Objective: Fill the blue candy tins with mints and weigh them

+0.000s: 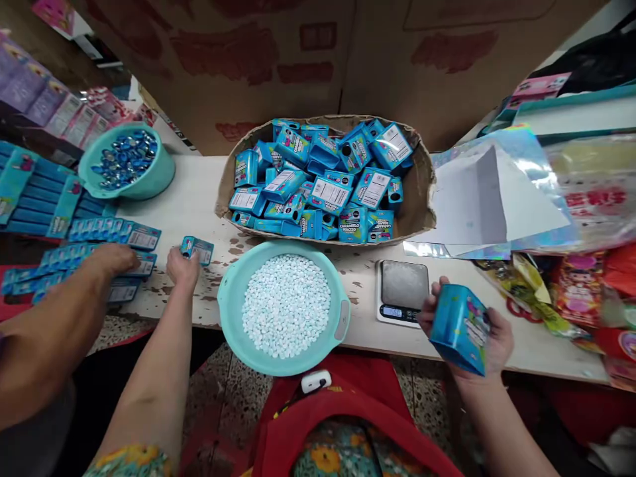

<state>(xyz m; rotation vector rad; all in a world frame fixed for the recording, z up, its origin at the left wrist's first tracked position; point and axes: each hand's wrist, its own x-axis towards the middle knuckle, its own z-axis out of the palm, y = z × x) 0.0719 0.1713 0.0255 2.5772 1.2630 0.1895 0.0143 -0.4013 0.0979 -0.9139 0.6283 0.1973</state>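
My right hand (498, 339) grips a blue candy box (458, 324), tilted, just right of the digital scale (405, 285). Its fingers wrap around both sides of the box. On the left, my left hand (183, 267) is closed on a small blue candy box (201, 250) at the white table's surface. Between my hands a turquoise basin (229, 298) holds many small pale candies (287, 306). Behind it, a cut cardboard box (422, 192) is heaped with blue candy boxes (330, 192). The scale's plate carries nothing.
A co-worker's hand (116, 258) reaches over rows of small blue boxes (102, 230) at left. A turquoise bowl (163, 173) of shiny blue wrapped pieces stands behind. Iridescent sheets (541, 192) and candy bags (579, 285) lie at right. A large carton (377, 73) rises behind.
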